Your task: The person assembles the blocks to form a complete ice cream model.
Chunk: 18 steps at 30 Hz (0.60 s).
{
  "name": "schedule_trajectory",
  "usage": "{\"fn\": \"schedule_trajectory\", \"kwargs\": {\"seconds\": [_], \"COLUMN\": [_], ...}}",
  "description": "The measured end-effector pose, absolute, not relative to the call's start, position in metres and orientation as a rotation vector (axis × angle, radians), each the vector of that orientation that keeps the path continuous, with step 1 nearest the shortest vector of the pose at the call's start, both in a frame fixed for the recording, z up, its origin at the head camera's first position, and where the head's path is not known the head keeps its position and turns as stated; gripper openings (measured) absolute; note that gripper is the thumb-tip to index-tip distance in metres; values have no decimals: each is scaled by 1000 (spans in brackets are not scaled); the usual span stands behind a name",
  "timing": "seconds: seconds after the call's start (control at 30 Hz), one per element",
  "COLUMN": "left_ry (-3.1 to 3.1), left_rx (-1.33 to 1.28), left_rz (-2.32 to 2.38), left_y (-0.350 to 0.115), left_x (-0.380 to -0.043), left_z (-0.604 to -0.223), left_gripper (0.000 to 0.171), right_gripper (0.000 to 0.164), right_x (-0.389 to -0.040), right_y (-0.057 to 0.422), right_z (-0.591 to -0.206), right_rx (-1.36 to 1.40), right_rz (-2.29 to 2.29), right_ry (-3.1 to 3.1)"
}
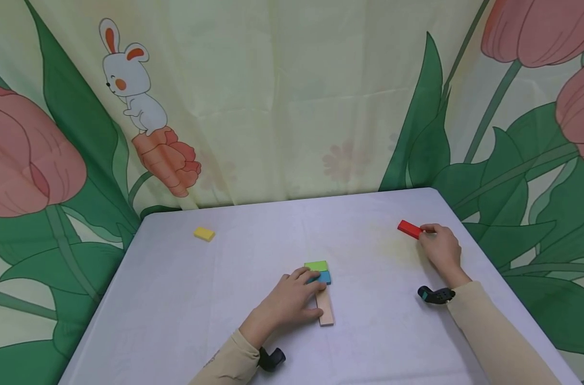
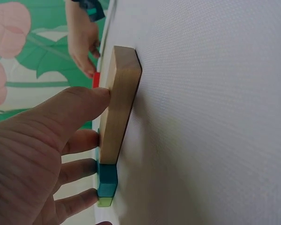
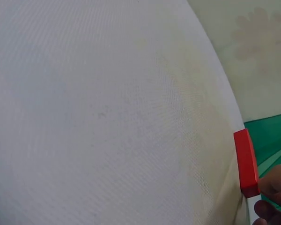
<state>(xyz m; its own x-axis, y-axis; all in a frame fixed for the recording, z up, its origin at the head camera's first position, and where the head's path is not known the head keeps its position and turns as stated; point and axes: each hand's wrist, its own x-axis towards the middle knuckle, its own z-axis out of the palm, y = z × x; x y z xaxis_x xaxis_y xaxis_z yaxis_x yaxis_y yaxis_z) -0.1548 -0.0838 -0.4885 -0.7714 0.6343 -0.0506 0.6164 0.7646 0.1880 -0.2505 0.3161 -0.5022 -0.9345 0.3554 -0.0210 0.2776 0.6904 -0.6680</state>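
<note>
Pinching a red block [image 1: 408, 229] is the right hand [image 1: 440, 248], the left hand [image 1: 290, 297] spread against a wooden block [image 1: 326, 306].

Solid colour on the red block [image 1: 409, 229], yellow block [image 1: 204, 234], lime-green block [image 1: 317, 265] and blue block [image 1: 325, 277]; pale tan on the plank [image 1: 325, 309]. Plain white on the tabletop [image 1: 369, 331]; a pattern of pink tulips [image 1: 27, 155] and green leaves [image 1: 63, 75] on the cream backdrop [image 1: 273, 80].

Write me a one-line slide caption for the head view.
Left hand touching a wooden block, blue block and green block beyond it; right hand pinching a red block; yellow block apart.
</note>
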Motion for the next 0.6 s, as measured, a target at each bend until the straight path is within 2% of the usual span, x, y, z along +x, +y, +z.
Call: {"fn": "schedule_trajectory", "kwargs": {"seconds": [0.6], "left_ry": [2844], "left_rx": [1018], "left_rz": [263], "left_y": [-86], "left_x": [-152], "left_z": [-486], "left_gripper": [53], "right_gripper": [44], "right_x": [-250], "right_y": [316], "right_z": [-498], "right_rx": [-512], "right_rz": [1112], "right_ry": [-2812]}}
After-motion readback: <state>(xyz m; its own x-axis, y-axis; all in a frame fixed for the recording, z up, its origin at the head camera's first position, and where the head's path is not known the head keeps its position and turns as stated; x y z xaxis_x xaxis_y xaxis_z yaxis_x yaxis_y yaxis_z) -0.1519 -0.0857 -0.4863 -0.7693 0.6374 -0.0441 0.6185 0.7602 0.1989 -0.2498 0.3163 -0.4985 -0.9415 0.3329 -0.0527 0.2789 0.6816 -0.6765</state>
